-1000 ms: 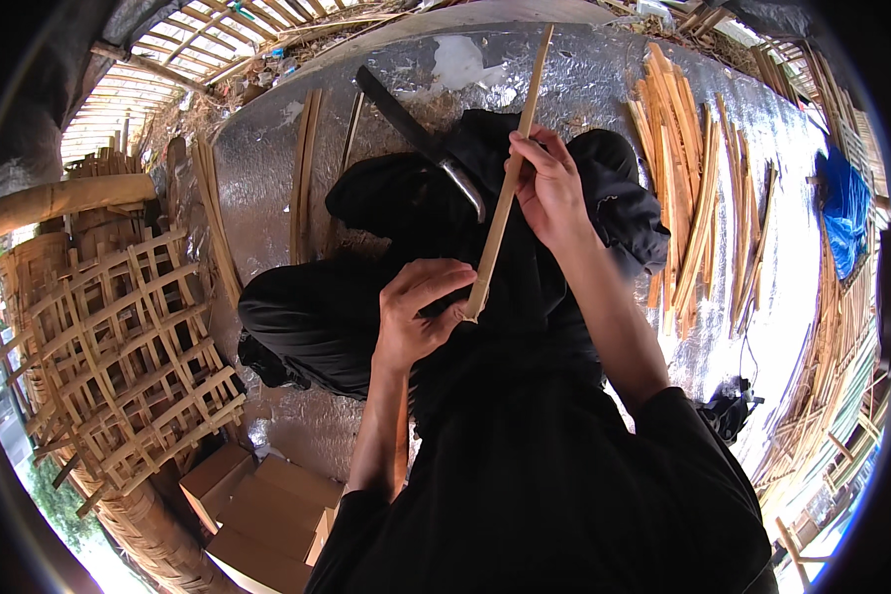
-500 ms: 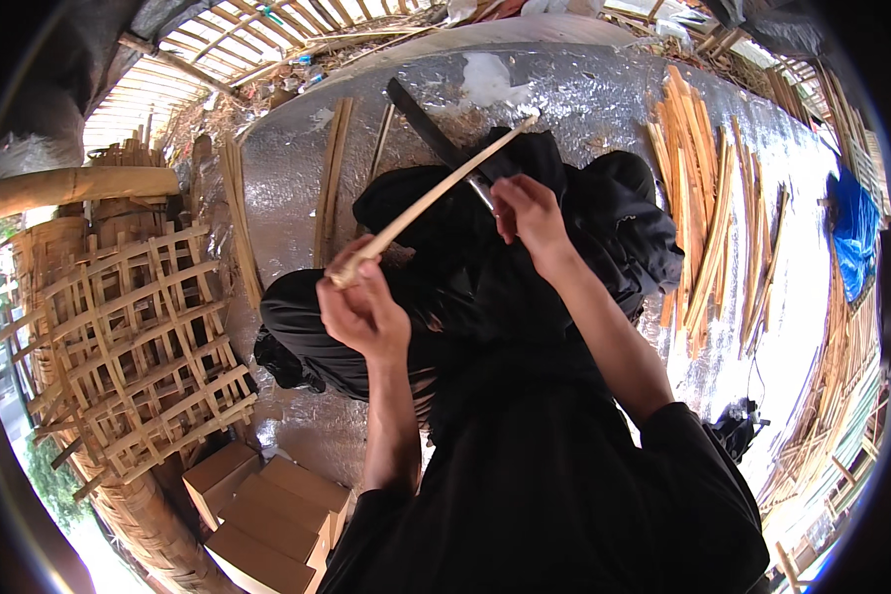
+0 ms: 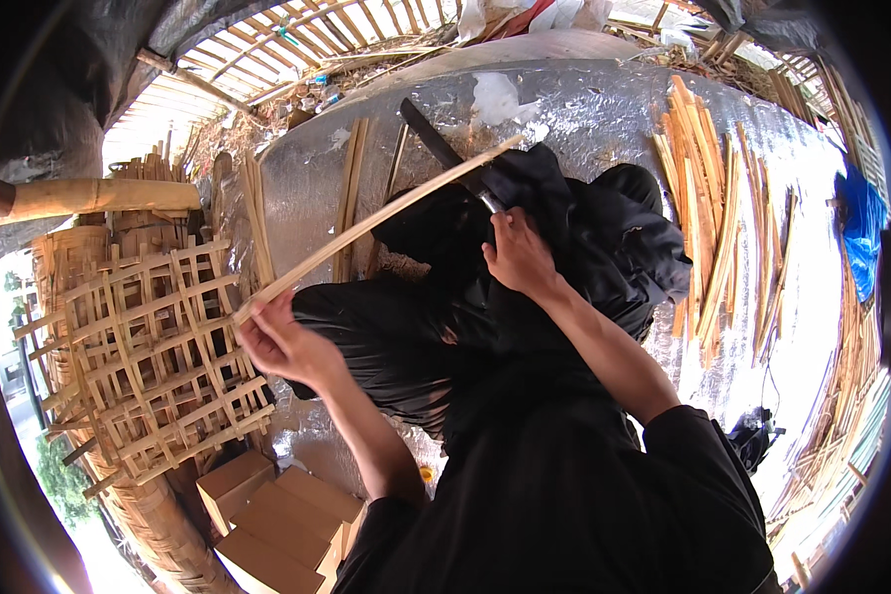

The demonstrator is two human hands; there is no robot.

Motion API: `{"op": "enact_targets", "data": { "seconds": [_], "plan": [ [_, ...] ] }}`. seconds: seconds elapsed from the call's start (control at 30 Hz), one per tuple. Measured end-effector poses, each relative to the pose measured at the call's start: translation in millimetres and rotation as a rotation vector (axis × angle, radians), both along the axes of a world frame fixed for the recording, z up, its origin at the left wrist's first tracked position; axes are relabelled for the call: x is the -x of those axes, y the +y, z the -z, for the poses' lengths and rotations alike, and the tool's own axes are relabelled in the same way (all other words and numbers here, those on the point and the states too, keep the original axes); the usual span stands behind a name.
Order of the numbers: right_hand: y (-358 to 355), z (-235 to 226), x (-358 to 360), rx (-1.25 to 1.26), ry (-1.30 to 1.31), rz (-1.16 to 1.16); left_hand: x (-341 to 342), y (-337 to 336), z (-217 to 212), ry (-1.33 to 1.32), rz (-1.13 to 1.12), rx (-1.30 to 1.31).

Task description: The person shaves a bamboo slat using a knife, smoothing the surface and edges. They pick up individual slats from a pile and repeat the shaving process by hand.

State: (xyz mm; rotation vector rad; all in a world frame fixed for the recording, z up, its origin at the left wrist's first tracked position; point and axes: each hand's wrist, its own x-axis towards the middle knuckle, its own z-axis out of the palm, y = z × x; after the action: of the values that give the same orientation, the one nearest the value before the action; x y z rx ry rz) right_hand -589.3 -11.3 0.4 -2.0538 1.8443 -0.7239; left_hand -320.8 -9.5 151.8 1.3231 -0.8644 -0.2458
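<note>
A long, pale bamboo strip (image 3: 366,227) slants from lower left to upper right across my lap. Its near end is gripped in my left hand (image 3: 292,346), out by my left knee. My right hand (image 3: 525,257) is closed around the handle of a machete, fingers wrapped over it above my lap. The dark machete blade (image 3: 429,134) points up and left, away from me. Near the strip's far end, blade and strip cross; I cannot tell whether they touch. Black cloth (image 3: 537,183) lies over my legs under the crossing.
Split bamboo strips (image 3: 698,198) lie in rows at right, with a few more strips (image 3: 351,188) at left on the silvery ground sheet (image 3: 584,109). A woven bamboo lattice (image 3: 148,346) stands at left, cardboard boxes (image 3: 282,520) below it. A blue plastic sheet (image 3: 861,233) hangs far right.
My left hand has moved left and toward me, drawing the bamboo strip along, so more of it shows. My right hand has shifted slightly down, now closed on the machete handle.
</note>
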Motion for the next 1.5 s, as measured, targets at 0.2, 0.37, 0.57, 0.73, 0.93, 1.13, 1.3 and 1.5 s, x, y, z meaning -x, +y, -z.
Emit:
{"op": "enact_targets", "data": {
  "seconds": [0.2,0.37,0.57,0.73,0.93,1.13,1.3,1.5],
  "plan": [
    [-28.5,5.6,-11.5,-0.23,0.032,0.092,-42.6,10.9,-41.4,0.083,-0.187,0.085],
    [-71.5,34.7,0.8,-0.538,0.016,0.15,-29.6,-1.4,-59.8,-0.318,-0.128,0.07],
    [-56.3,24.0,20.7,-0.774,-0.702,0.042,5.2,-49.8,-62.9,-0.319,0.307,0.335],
    [-6.5,21.7,16.1,-0.139,-0.561,0.11,51.5,-75.4,-89.2,0.009,0.33,0.467],
    [-13.4,-58.1,4.6,-0.157,-0.652,-0.016,85.9,-85.8,-108.5,0.205,1.039,0.273],
    [-43.7,-128.6,-17.9,-0.097,-0.616,-0.047,96.8,-100.0,-96.4,0.237,1.232,0.237],
    [-49.4,-158.0,-35.4,0.0,-0.714,-0.17,121.2,-100.9,-79.4,0.179,1.062,0.505],
    [-40.6,-124.4,-30.4,-0.162,-0.478,-0.079,110.6,-107.6,-69.2,0.176,0.861,0.593]
  ]
}}
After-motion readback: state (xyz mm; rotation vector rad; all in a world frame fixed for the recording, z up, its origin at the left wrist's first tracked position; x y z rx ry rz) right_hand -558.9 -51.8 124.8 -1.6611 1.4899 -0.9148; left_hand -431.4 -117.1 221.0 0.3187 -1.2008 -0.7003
